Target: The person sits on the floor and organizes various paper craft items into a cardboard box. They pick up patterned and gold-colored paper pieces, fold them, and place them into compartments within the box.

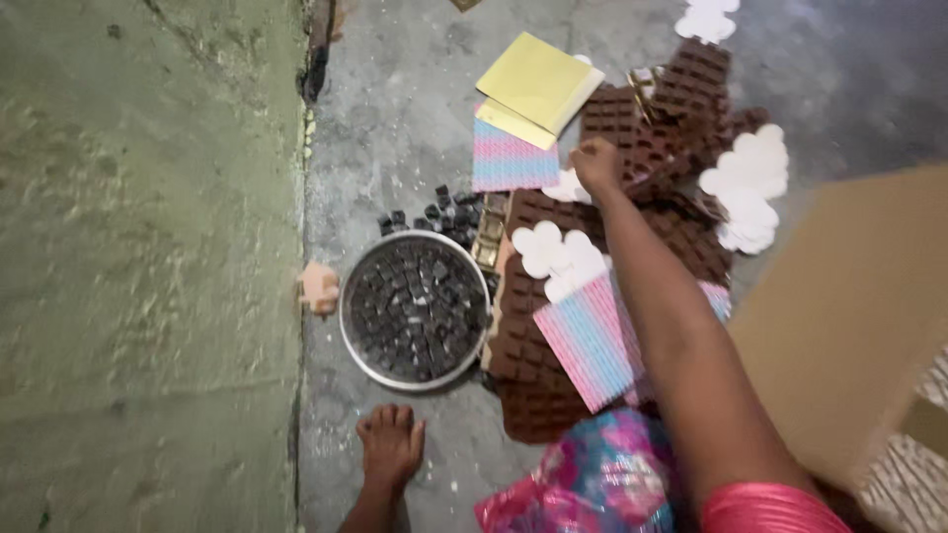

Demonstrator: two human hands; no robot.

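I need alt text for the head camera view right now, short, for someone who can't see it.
A person's right hand reaches down, fingers curled, to a pile of brown moulds on a grey floor. Beside the pile sit a round metal pan of dark square pieces, yellow cards, and pink-and-blue striped papers. A bare foot shows below.

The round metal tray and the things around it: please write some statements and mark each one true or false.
1. The round metal tray holds many dark cubes. True.
2. The right hand rests inside the tray. False: it reaches to the brown moulds, beyond the tray.
3. A yellow flat pad lies on the floor. True.
4. The moulds are green. False: they are brown.
5. A bare foot is near the tray. True.
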